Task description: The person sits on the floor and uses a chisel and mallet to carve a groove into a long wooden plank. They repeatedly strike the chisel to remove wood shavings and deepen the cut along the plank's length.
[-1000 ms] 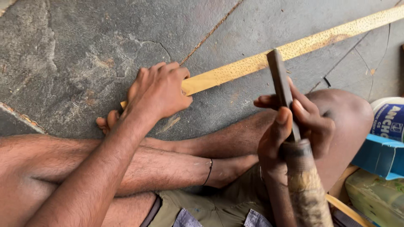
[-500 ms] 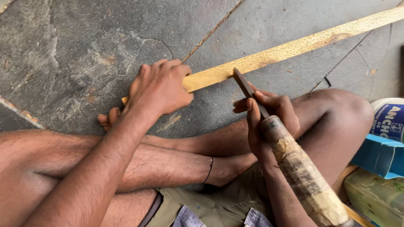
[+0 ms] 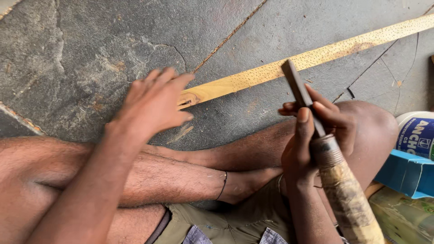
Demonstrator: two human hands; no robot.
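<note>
A long pale wooden strip lies slanting across the stone floor, dotted with small marks. My left hand hovers just off its near end, fingers spread and slightly blurred, holding nothing. My right hand grips a chisel with a dark flat blade and a worn wooden handle; the blade points up toward the strip without touching it. I sit cross-legged, my legs lying under both arms.
Cracked grey stone floor fills the upper view. At the right edge sit a white tub, a blue carton and a greenish packet. Wood shavings lie near the strip's end.
My left hand has lifted off the strip's near end and opened. My right hand has drawn the chisel back from the strip and raised the blade.
</note>
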